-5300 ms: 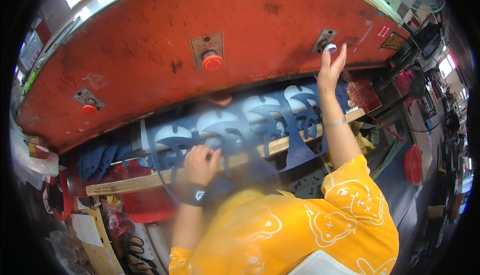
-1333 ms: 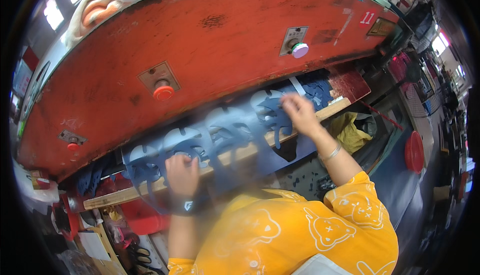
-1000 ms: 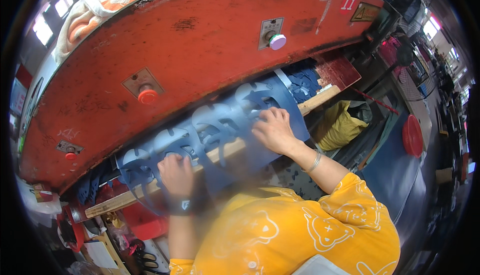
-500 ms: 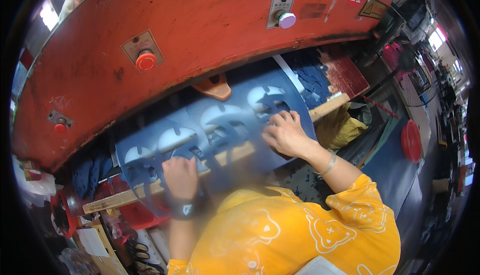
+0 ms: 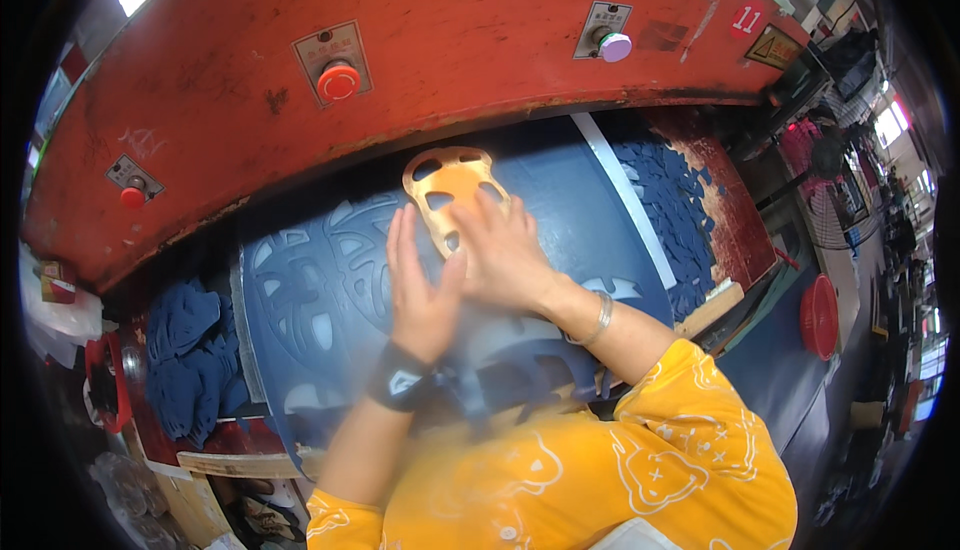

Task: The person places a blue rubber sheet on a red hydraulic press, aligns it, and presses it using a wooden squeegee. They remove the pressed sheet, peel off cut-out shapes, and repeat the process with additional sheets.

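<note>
An orange cutting die [image 5: 462, 182], a flat elongated frame with several openings, lies on a blue sheet [image 5: 570, 210] below the red press beam. My right hand [image 5: 508, 255] reaches over the die's near right side, its fingers on the die and covering part of it. My left hand [image 5: 425, 295] is beside the die's near left edge, fingers stretched and thumb apart. Whether its fingertips touch the die I cannot tell. Cut-out shapes mark the sheet's left part and near edge, with blurred blue strips below my hands.
The red press beam [image 5: 450, 40] spans the far side, carrying a red push button [image 5: 339, 80] and a pale one [image 5: 614, 47]. Blue cut pieces [image 5: 190, 350] pile at left; more blue scraps [image 5: 665, 210] lie right of a pale metal strip [image 5: 625, 195]. A red basket [image 5: 820, 315] stands far right.
Both hands have left the sheet's cut near part and come together at the die. The die now lies nearer, more fully in sight. The sheet has shifted, showing more uncut surface; the view moved too.
</note>
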Action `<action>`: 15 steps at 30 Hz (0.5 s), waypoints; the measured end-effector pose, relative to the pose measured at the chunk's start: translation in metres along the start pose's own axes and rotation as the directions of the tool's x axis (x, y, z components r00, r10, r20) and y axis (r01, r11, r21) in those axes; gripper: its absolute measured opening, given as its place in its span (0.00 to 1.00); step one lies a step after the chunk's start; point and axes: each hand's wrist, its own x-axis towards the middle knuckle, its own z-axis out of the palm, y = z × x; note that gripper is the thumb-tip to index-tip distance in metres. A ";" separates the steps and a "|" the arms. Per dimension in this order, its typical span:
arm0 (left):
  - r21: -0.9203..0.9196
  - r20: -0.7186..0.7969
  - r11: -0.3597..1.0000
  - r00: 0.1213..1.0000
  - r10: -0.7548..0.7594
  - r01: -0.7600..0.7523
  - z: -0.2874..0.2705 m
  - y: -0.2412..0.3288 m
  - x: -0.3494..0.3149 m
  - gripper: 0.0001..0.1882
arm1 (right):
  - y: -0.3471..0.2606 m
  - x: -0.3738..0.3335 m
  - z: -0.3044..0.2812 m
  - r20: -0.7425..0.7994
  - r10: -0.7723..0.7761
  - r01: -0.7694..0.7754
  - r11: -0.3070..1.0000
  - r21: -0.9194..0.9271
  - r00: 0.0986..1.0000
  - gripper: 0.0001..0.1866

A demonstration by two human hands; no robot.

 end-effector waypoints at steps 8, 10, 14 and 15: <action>-0.129 0.220 0.988 0.974 -0.053 0.083 0.023 -0.028 0.004 0.49 | 0.021 -0.002 -0.010 -0.038 0.116 -0.081 0.862 0.501 0.993 0.39; 0.090 0.288 0.996 0.957 -0.044 0.019 0.025 -0.025 0.002 0.53 | 0.026 -0.004 -0.015 -0.025 0.160 -0.103 0.738 0.667 0.987 0.39; 0.473 0.405 0.862 0.914 -0.031 -0.181 0.028 -0.019 -0.003 0.53 | 0.035 -0.011 -0.024 0.044 0.227 -0.078 0.145 0.986 0.973 0.42; 0.544 0.426 0.812 0.903 -0.048 -0.213 0.029 -0.017 -0.006 0.53 | 0.042 -0.015 -0.030 0.123 0.221 -0.143 0.075 0.987 0.968 0.45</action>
